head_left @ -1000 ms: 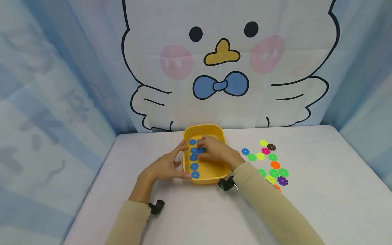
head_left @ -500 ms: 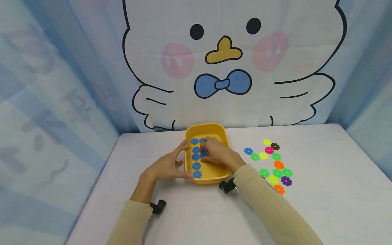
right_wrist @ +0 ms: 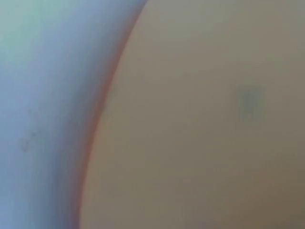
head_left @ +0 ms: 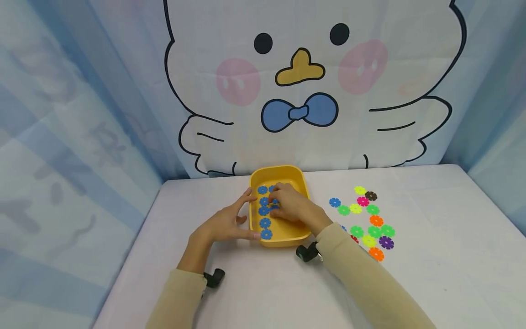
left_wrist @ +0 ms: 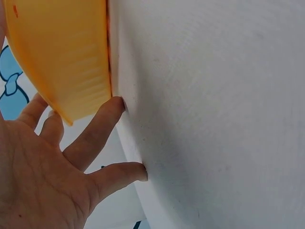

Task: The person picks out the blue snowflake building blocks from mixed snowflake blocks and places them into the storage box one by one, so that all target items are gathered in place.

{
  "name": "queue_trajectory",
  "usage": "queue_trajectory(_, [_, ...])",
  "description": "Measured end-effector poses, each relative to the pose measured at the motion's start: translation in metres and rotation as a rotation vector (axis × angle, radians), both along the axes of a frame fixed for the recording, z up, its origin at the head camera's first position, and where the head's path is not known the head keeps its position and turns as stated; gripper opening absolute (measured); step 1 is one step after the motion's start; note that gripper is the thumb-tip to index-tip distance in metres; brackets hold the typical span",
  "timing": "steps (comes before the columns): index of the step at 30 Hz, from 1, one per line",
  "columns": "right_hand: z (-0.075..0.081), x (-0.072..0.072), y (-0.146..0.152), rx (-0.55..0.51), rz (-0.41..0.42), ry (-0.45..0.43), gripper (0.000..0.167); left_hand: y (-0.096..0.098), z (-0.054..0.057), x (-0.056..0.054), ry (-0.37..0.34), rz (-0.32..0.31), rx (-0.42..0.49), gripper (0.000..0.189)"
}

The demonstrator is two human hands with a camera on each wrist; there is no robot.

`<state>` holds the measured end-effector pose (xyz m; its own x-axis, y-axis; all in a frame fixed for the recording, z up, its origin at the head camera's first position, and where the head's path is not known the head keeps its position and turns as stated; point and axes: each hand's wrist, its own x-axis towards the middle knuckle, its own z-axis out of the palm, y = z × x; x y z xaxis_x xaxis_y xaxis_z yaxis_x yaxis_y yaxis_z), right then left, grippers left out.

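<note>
A yellow plastic tray stands at the table's far edge, with a column of blue slotted snowflake discs along its left wall. My left hand braces the tray's left side, thumb at the near left corner and fingers spread straight. In the left wrist view, two of its fingers reach down to the white cloth beside the tray wall. Inside the tray, my right hand pinches a blue snowflake disc between thumb and fingers, close over the floor. More blue discs lie beside those fingertips, partly hidden.
Loose snowflake discs in green, orange, purple and other colours lie on the table right of the tray, some hidden by the right sleeve. A printed curtain hangs right behind the table.
My right hand has lowered the blue disc to the tray floor, in a second column beside the first. The left hand stays in place, while the head view has shifted slightly.
</note>
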<state>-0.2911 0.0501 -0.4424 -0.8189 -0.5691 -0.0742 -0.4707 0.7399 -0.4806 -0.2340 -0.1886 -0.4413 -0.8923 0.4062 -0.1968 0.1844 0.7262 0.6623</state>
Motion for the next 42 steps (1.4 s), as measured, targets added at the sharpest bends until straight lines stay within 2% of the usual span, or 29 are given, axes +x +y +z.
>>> queue_trajectory(7, [0.021,0.011,0.018,-0.137,-0.021,0.086,0.03,0.002,0.001,-0.001,0.008,0.02,-0.018,0.107])
queue_trajectory(12, [0.028,0.015,0.038,-0.203,-0.021,0.173,0.026,0.003,0.0,-0.001,0.001,0.029,-0.018,0.107])
queue_trajectory(20, [0.026,0.021,0.072,-0.314,-0.037,0.277,0.029,0.001,0.0,0.001,-0.002,0.043,-0.026,0.109])
queue_trajectory(29, [0.017,0.019,0.102,-0.44,-0.09,0.41,0.029,0.0,-0.001,0.0,0.0,0.022,-0.008,0.109])
queue_trajectory(33, [0.014,0.018,0.111,-0.43,-0.104,0.42,0.029,-0.001,-0.002,0.0,0.002,0.035,-0.017,0.11])
queue_trajectory(42, [0.001,0.014,0.132,-0.307,-0.167,0.322,0.036,-0.001,-0.002,0.002,0.007,0.043,-0.021,0.11])
